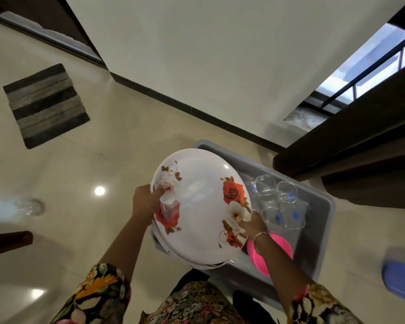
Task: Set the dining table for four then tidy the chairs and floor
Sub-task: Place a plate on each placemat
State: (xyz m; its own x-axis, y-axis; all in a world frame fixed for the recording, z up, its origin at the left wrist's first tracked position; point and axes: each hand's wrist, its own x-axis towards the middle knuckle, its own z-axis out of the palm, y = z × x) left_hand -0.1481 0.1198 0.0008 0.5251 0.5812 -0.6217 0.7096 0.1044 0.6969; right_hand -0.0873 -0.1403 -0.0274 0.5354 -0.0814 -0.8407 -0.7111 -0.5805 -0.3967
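I hold a stack of white plates (200,202) with red rose prints above a grey plastic tub (323,206) on the floor. My left hand (146,202) grips the stack's left rim, thumb on top. My right hand (253,222) grips the right rim; a thin bracelet circles that wrist. Inside the tub lie several clear glasses (278,197) with blue marks and a pink bowl (283,247), partly hidden by my right forearm.
A striped grey mat (46,106) lies on the glossy tiled floor at the left. A clear glass (29,205) stands on the floor far left. Dark wooden furniture (351,146) rises at the right. A blue lid-like object (401,274) lies at the right edge.
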